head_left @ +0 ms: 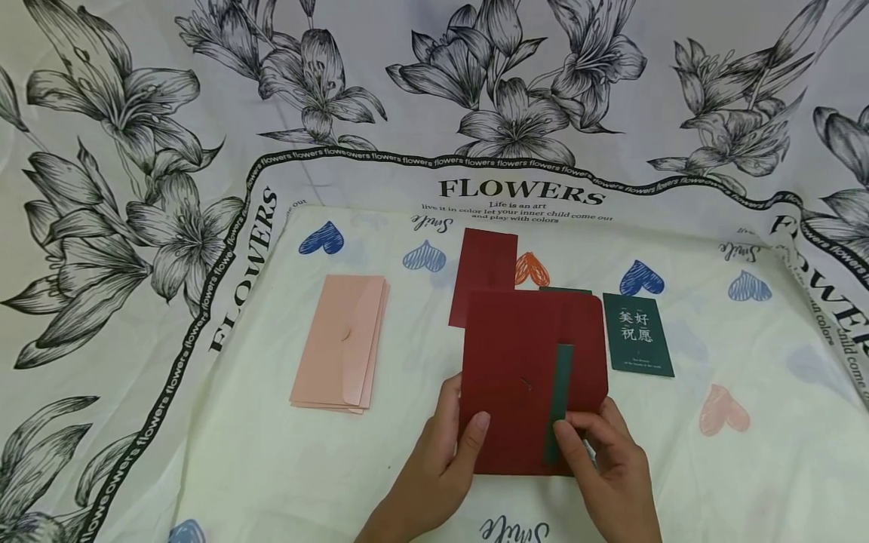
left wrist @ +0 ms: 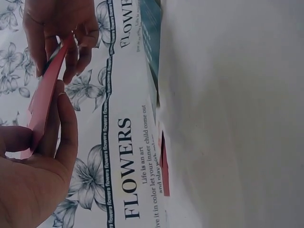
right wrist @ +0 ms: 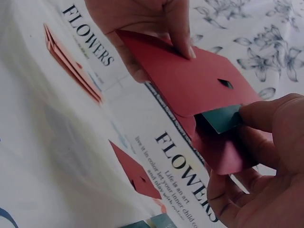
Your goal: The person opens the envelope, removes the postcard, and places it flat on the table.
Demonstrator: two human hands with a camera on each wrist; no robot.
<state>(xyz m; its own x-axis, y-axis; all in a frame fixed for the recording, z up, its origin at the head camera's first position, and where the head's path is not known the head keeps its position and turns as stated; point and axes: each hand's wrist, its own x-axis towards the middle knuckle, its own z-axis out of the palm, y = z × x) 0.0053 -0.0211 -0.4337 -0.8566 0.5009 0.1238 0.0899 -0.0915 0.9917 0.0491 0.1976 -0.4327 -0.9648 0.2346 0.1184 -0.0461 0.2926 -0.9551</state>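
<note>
A red envelope (head_left: pixel 509 362) is held up before me with its flap (right wrist: pixel 228 152) folded out to the right. My left hand (head_left: pixel 437 464) grips its left edge, thumb in front and fingers behind. Inside the opening sits a green card (head_left: pixel 561 392), of which only a strip shows in the head view; the rest is hidden in the envelope. The thumb of my right hand (head_left: pixel 611 467) lies on that card's edge, while other fingers curl behind the flap. In the right wrist view, a corner of the card sticks out between the envelope's body and flap.
Another red envelope (head_left: pixel 485 260) lies beyond the held one. A green card with white characters (head_left: pixel 638 335) rests to the right, and the edge of another green card (head_left: pixel 566 289) peeks out behind. Pink envelopes (head_left: pixel 339 339) are stacked at left on the printed cloth (head_left: pixel 237 452).
</note>
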